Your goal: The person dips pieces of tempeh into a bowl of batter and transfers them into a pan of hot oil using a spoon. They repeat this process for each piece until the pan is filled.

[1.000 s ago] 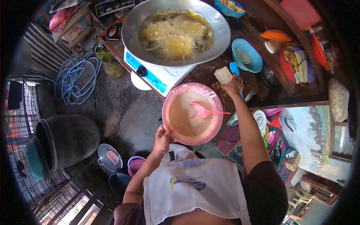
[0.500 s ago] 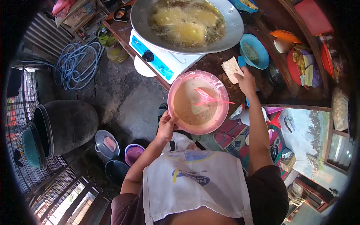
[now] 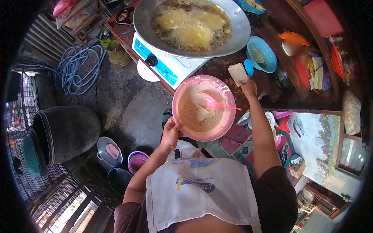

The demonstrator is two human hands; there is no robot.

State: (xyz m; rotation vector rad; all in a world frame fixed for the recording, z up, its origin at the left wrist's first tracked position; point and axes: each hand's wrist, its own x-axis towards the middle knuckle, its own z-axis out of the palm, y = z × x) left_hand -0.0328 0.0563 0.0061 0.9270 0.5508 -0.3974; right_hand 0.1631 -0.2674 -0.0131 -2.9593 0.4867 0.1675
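My left hand (image 3: 171, 133) is closed on the rim of a pink bowl (image 3: 176, 105) of pale, runny batter. A pink spoon (image 3: 211, 101) lies in the batter, its handle over the right rim. Beside it, a pale piece (image 3: 202, 113) shows partly above the batter. My right hand (image 3: 248, 87), right of the bowl, pinches the lower edge of some pale, flat slices (image 3: 237, 72) that look like tempeh. A blue spoon (image 3: 249, 68) is just beyond those fingers. Ahead, a large metal wok (image 3: 241, 27) holds bubbling oil with yellow pieces (image 3: 190, 25) frying.
The wok stands on a white and blue stove (image 3: 155, 62). A blue bowl (image 3: 272, 58) with pale green shreds sits right of the stove. On the floor at left are a coiled hose (image 3: 79, 70), a gas cylinder (image 3: 119, 56), a dark barrel (image 3: 74, 132) and several basins.
My right hand has shifted slightly left with the slices, which are now tilted differently. The pale piece in the batter shows more clearly. My left hand stays on the bowl.
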